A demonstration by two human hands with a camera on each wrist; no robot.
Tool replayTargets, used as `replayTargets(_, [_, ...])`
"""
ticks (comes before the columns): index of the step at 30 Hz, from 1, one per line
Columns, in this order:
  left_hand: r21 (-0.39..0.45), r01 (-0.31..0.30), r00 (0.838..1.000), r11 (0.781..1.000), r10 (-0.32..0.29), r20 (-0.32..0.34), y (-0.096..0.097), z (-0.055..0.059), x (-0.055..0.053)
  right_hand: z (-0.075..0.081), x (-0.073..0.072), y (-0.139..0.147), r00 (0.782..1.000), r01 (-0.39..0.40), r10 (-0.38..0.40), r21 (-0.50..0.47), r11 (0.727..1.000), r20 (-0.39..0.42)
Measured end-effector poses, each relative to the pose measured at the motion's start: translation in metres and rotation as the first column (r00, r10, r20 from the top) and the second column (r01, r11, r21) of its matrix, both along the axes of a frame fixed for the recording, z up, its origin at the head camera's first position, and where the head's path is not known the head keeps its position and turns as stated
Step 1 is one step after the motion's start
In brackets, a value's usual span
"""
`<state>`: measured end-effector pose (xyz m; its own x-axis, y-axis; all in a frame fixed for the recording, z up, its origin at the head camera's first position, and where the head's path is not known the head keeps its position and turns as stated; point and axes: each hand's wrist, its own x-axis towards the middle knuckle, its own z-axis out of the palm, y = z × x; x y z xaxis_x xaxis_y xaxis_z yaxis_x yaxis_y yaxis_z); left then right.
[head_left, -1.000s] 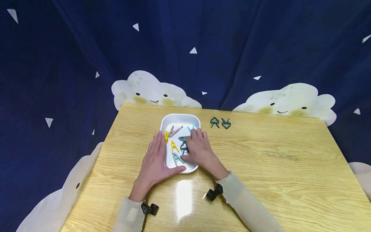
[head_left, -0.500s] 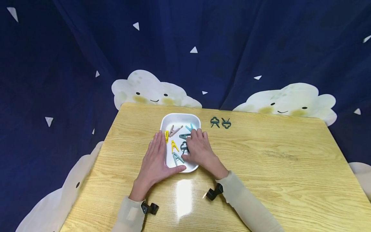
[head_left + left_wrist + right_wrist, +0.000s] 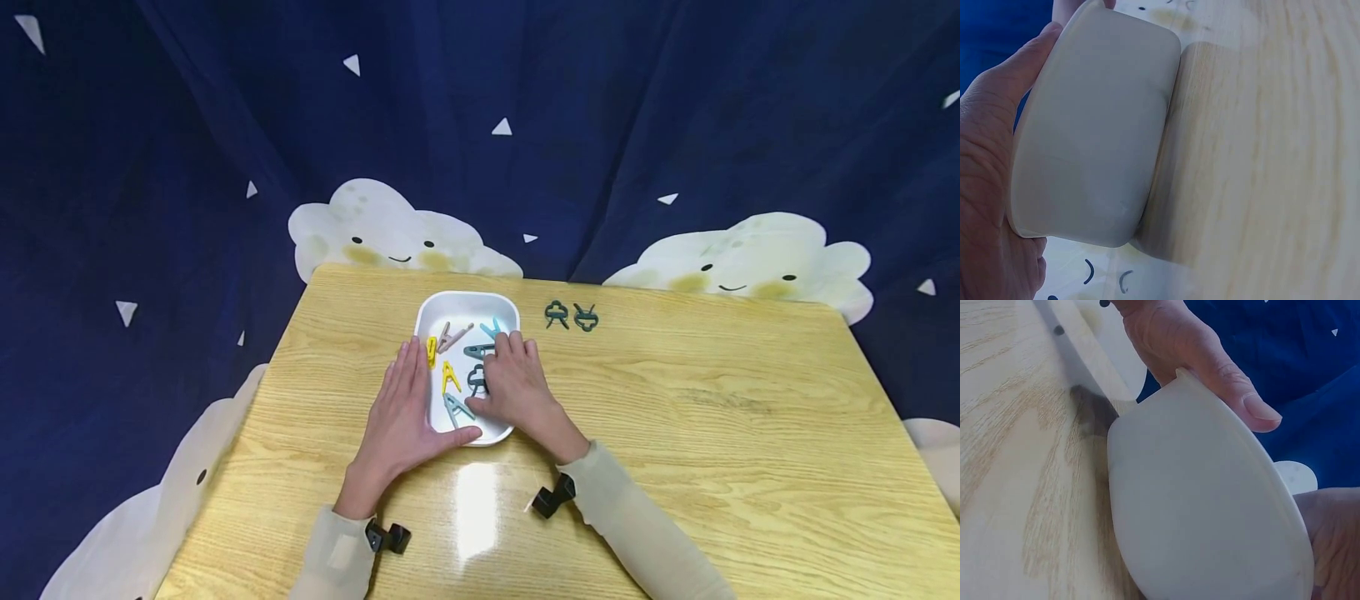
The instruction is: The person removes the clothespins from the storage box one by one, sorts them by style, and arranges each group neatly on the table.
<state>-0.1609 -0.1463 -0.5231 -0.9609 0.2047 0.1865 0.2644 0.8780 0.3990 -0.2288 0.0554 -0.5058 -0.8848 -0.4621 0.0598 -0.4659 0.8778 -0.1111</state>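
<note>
A white tray (image 3: 467, 305) stands on the table with several plastic clips in it. My left hand (image 3: 405, 417) lies along its left side, fingers straight and thumb stretched along the near rim. My right hand (image 3: 517, 383) reaches in over the right rim, fingers bent downward among the clips; their tips are hidden, and I cannot tell whether they hold anything. By its thumb lies a pale teal clip (image 3: 457, 407). A dark green cloud-shaped clip (image 3: 477, 378) and a dark teal clip (image 3: 475, 352) are partly under the hand. Near the fingers is a light blue clip (image 3: 491, 327).
Elsewhere in the tray are a brownish-pink clip (image 3: 453, 337), a yellow clip (image 3: 450, 377) and another yellow clip (image 3: 431, 352) against the left wall. Two dark green clips, a left one (image 3: 557, 315) and a right one (image 3: 586, 317), lie on the wooden table (image 3: 712, 467) beyond the tray.
The dark teal clip has shifted slightly up within the tray, and more of the light blue clip shows. The pale teal clip has slid a little left beside my right thumb. My left hand stays put.
</note>
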Motion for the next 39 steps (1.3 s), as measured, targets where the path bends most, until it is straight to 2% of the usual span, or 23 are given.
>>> replayTargets(12, [0.009,0.010,1.000,1.000,-0.010,0.000,0.000,0.001,0.000,-0.001,0.000,-0.001,1.000,0.004,-0.004,0.000,1.000,-0.020])
replayTargets(18, [0.007,0.006,1.000,1.000,-0.006,0.000,0.001,0.001,0.000,0.005,-0.002,0.001,1.000,0.005,-0.005,-0.018,1.000,-0.021])
replayTargets(29, [0.013,0.004,1.000,1.000,-0.004,0.000,0.000,0.000,0.000,0.022,-0.007,0.015,0.999,0.043,-0.047,-0.166,0.985,-0.015])
replayTargets(39, [0.017,0.003,1.000,1.000,-0.003,0.006,0.001,0.000,0.001,0.033,-0.016,0.035,0.994,0.074,-0.094,-0.266,0.961,-0.063])
